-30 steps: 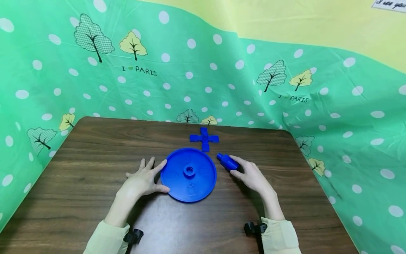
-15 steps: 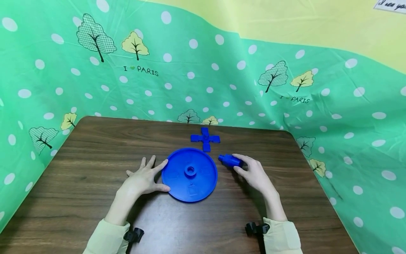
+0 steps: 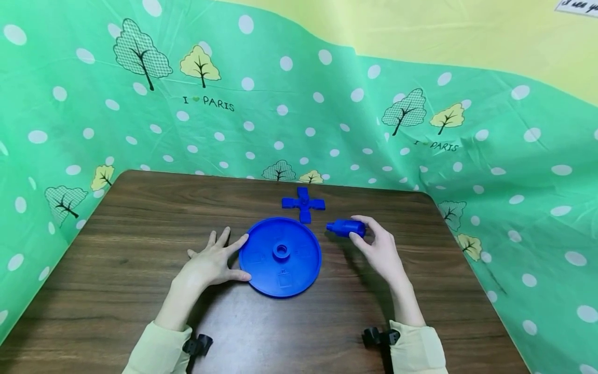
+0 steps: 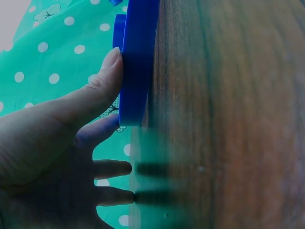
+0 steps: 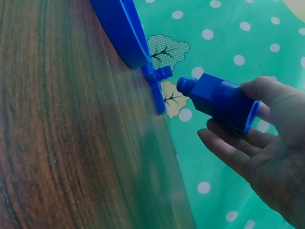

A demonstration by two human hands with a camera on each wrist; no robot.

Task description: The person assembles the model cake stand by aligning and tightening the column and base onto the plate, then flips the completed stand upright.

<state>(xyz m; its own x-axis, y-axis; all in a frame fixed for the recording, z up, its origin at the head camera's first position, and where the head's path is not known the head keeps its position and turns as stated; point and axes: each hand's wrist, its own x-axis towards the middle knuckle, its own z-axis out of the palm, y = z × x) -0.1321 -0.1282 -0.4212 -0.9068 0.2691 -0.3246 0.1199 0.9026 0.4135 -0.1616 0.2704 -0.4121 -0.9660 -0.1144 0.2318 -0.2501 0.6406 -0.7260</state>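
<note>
A round blue plastic disc with a raised rim and a small central socket lies on the table. My left hand rests beside it with spread fingers, the thumb and index fingertips touching its left rim. To the right of the disc, my right hand pinches a short blue plastic post between thumb and fingers, above the table. The post has a narrow knobbed tip pointing left, a squared middle and a wider round end near the fingers. Behind the disc lies a blue cross-shaped piece with a peg on it.
The dark wood-grain table ends at a rounded back edge. A green and yellow patterned cloth hangs behind and around it. Each wrist wears a black camera mount over a pale sleeve.
My right hand has raised the post slightly and moved it to the right, turning it closer to level. The left hand stays at the disc's rim; the disc and cross piece have not moved.
</note>
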